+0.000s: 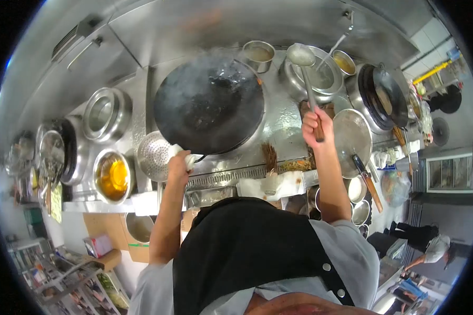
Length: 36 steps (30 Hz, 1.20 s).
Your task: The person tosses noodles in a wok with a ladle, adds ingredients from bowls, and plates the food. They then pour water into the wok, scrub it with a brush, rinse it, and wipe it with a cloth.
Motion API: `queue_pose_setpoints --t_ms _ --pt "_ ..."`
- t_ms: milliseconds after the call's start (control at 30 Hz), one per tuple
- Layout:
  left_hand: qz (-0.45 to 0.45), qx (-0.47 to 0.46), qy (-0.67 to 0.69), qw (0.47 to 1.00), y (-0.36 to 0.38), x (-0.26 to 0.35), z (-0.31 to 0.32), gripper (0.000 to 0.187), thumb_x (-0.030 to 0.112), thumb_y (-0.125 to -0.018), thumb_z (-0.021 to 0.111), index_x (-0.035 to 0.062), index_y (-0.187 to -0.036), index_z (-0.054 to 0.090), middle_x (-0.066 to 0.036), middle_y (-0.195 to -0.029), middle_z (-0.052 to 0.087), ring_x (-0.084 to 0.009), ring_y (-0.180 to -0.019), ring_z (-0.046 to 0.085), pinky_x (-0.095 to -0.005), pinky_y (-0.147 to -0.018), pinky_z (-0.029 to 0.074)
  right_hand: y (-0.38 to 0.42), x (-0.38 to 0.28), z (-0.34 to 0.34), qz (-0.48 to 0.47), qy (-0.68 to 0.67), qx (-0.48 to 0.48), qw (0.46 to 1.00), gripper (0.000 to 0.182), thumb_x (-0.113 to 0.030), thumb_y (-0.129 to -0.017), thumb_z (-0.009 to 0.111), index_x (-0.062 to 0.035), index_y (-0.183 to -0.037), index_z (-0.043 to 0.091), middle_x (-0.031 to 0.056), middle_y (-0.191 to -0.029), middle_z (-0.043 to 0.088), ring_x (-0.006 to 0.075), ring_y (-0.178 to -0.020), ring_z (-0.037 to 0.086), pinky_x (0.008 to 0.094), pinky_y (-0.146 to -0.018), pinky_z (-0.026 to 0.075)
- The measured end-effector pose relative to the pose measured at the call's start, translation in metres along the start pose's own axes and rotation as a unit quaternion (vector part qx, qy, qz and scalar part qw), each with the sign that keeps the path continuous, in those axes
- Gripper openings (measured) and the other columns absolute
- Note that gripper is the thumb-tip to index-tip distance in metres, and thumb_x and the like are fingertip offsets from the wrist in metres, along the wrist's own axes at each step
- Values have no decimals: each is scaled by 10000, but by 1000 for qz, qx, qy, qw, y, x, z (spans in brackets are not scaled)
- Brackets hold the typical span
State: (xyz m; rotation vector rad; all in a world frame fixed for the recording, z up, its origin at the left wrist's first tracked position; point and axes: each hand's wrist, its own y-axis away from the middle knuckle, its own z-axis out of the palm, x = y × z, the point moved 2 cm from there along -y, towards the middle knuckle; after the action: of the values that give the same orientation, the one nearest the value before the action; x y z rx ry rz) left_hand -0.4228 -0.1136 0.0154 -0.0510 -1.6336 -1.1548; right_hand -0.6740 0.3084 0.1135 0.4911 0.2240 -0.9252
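A large black wok [207, 107] sits on the steel range, with smoke or steam rising from it and a little shiny liquid inside. My left hand [180, 165] is closed round a white cloth [190, 156] at the wok's near edge, by its handle. In my right hand [318, 123] is the wooden handle of a ladle [309, 86]; its bowl is raised over a steel pot [328, 76] at the back. A perforated strainer [153, 156] lies left of the wok, partly behind my left hand.
Orange liquid fills a bowl [113, 176] at left. A round mesh strainer [351, 139] and a wooden-handled tool [369, 184] lie at right, near stacked woks [386, 97]. A bamboo brush [269, 160] stands at the front ledge. People are at far lower right.
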Motion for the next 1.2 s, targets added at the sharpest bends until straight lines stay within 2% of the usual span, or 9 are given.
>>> queue_pose_setpoints --t_ms 233,433,500,600,667,767,867,1100,1200 --pt "-57 -49 47 996 35 23 -12 394 431 -1027 676 41 -1082 690 -60 -911 708 -181 -729 665 -358 -573 511 55 111 52 92 -43 -35 994 175 -257 -1114 509 -108 -1121 599 -20 -773 526 116 -574 504 314 -520 421" --pt "59 -141 19 988 46 11 -145 335 183 -967 691 -24 -1230 689 -86 -1011 732 -212 -859 706 -372 -769 570 56 192 80 87 168 66 980 136 -202 -1088 548 -101 -1176 567 -11 -796 546 119 -569 507 310 -503 411" --pt "73 -141 -16 987 67 18 -206 338 97 -906 686 -20 -1223 693 -95 -1010 735 -207 -852 705 -353 -769 568 49 209 92 60 417 82 903 294 -117 -1034 587 -109 -1327 578 -7 -780 565 112 -537 510 299 -478 420" --pt "52 -53 1 997 86 6 -303 489 10 -808 705 -17 -1293 650 -117 -1085 735 -232 -934 690 -369 -865 556 45 256 125 -116 789 73 599 729 -44 -959 659 -95 -1640 401 72 -958 717 151 -610 610 323 -558 499" --pt "71 -17 -32 997 100 -5 -366 521 6 -786 727 -32 -1298 641 -124 -1104 737 -231 -942 699 -369 -860 559 30 295 130 -233 778 33 583 770 -15 -919 698 -85 -1630 411 82 -941 681 154 -604 600 329 -561 502" --pt "43 43 -40 997 121 -45 -437 534 18 -773 748 -48 -1291 636 -134 -1093 742 -234 -944 707 -375 -855 557 -1 370 198 -118 677 -17 726 717 23 -949 633 -73 -1620 399 22 -709 575 104 -493 512 276 -444 426" --pt "33 154 -104 982 149 -67 -473 509 54 -782 768 -47 -1267 649 -162 -1059 753 -263 -942 720 -389 -850 555 -50 443 278 -53 694 -104 710 717 -45 -969 677 -83 -1629 399 -10 -708 543 99 -529 513 297 -469 424" --pt "-9 267 -46 963 171 -145 -499 479 221 -903 773 -23 -1300 665 -177 -1064 777 -292 -987 741 -416 -870 556 -205 651 316 -137 831 -187 506 578 -180 -989 668 -16 -1514 490 80 -790 677 206 -548 619 369 -502 511" --pt "34 265 -58 962 183 -143 -496 422 149 -964 720 -20 -1342 636 -131 -1134 746 -222 -987 710 -381 -846 565 -249 710 314 193 557 -157 792 239 -196 -1012 661 -26 -1169 598 41 -786 650 151 -548 596 315 -520 492"
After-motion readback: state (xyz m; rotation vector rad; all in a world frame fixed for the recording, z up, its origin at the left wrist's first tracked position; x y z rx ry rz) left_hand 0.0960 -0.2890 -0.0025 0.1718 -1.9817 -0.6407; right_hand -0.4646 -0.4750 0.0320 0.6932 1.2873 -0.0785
